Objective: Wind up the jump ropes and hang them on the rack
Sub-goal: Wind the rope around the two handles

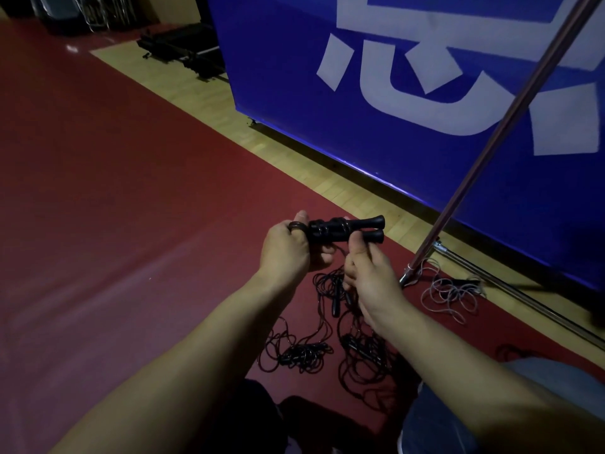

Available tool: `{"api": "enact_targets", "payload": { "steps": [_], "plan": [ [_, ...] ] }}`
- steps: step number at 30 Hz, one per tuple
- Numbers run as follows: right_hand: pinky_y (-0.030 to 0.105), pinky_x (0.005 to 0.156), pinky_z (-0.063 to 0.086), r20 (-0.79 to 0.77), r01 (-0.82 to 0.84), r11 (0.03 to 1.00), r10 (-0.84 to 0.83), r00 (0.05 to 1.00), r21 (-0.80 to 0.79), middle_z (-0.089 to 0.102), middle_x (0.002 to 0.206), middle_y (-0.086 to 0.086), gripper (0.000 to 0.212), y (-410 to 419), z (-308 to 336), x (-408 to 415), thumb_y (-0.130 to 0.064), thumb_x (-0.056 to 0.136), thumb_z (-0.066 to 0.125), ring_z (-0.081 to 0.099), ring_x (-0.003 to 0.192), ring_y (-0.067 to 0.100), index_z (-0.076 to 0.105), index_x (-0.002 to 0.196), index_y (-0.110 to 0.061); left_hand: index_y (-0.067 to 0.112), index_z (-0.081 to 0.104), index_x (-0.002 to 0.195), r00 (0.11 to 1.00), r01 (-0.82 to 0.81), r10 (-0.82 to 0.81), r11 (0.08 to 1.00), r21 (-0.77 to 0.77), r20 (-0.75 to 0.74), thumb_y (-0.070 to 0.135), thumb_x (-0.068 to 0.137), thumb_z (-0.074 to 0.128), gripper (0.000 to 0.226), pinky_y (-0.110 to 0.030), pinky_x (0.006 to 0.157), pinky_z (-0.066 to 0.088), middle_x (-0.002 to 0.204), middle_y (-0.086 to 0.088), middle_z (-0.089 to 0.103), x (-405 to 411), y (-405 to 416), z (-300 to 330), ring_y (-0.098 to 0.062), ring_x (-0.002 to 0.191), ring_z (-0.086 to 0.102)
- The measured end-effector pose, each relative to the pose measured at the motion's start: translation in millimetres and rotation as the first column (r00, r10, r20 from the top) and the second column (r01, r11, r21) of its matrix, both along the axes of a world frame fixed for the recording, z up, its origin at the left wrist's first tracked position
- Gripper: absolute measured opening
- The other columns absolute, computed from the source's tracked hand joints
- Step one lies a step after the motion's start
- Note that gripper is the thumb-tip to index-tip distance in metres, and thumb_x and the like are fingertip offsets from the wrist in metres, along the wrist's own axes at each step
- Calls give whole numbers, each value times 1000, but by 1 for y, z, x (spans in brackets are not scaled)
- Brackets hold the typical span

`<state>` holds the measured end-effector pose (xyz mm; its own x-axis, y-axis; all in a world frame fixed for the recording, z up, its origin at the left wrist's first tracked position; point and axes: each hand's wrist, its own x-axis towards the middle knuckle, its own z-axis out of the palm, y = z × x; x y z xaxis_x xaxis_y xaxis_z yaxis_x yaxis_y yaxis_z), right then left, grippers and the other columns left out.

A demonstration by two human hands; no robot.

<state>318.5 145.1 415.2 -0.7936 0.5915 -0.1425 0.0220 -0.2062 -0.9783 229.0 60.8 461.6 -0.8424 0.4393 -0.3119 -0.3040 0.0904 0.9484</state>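
Left hand (288, 245) grips two black handles (347, 231) lying side by side, pointing right; right hand (370, 273) pinches the rope (342, 249).

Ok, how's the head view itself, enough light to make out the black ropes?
Head view: dim, with wide-angle bending at the edges. The handles in the left hand and right hand read clearly; the black ropes on the floor blur into shadow. Faint glare marks the red floor.

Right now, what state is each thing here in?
Pair of black plastic rope handles: side by side, cord wrapped round them, gripped by left hand.
Right hand: pinching cord below handles.
Black jump ropes on floor: loose, tangled.
Pale rope: loose beside metal pole.
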Motion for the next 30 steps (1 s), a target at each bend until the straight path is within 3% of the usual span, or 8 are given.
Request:
{"api": "enact_targets", "payload": {
  "steps": [3,6,8,11,16,20,23,30],
  "plan": [
    [24,63,47,-91,5,1000,-6,996,-19,52,59,-3,25,-7,0,-2,-37,94,51,52,56,9,56,96,-12,2,63,90,999,-35,35,999,-22,-6,32,107,37,43,-36,65,58,60,-9,67,1,1,-1,-21,52,63],
    [19,53,41,-77,3,999,2,997,53,60,69,-6,8,-12,0,-2,-16,101,48,50,56,4,55,102,-13,5,62,91,994,-80,73,994,-80,-87,35,106,39,41,-40,67,62,66,-9,70,-1,0,-2,-21,56,67],
    [16,47,33,-63,3,1000,-3,998,-3,52,61,-12,14,-15,2,-1,-26,100,49,39,53,4,53,104,-13,6,62,95,988,-76,60,991,-108,-145,40,105,39,42,-47,70,62,73,-13,72,-2,1,-3,-24,62,71],
    [20,41,20,-36,24,984,-31,999,-174,30,53,-11,55,-14,9,-2,-61,86,44,23,47,7,58,115,-16,13,63,90,971,-54,15,986,-157,-237,57,93,39,50,-54,71,60,76,-14,74,0,1,-6,-33,70,73],
    [19,44,23,-25,11,972,-17,1000,-236,26,53,-11,32,-17,12,-3,-42,97,48,23,46,4,57,119,-21,14,64,86,963,-77,30,983,-164,-269,66,83,39,58,-56,73,59,80,-13,73,2,0,-8,-35,75,72],
    [17,44,27,-52,-23,966,10,999,-256,30,52,-12,32,-23,15,-3,-38,98,50,27,45,2,55,121,-17,16,63,82,965,-94,67,991,-95,-255,74,78,49,59,-58,77,57,85,-16,72,11,2,-9,-37,82,71],
    [16,42,26,-73,-15,963,-5,997,-269,28,52,-12,30,-27,19,-4,-34,100,47,25,46,2,56,121,-14,15,61,82,972,-103,91,994,-43,-215,65,90,50,52,-58,79,56,91,-20,70,18,5,-8,-39,88,69],
    [19,40,29,-40,56,984,-63,997,-172,35,46,-13,35,-23,23,-3,-38,98,50,30,40,2,52,111,-5,14,62,79,965,-71,48,994,-81,-259,55,99,43,49,-53,73,57,71,-10,67,10,6,-10,-35,71,66]
  ]
}}
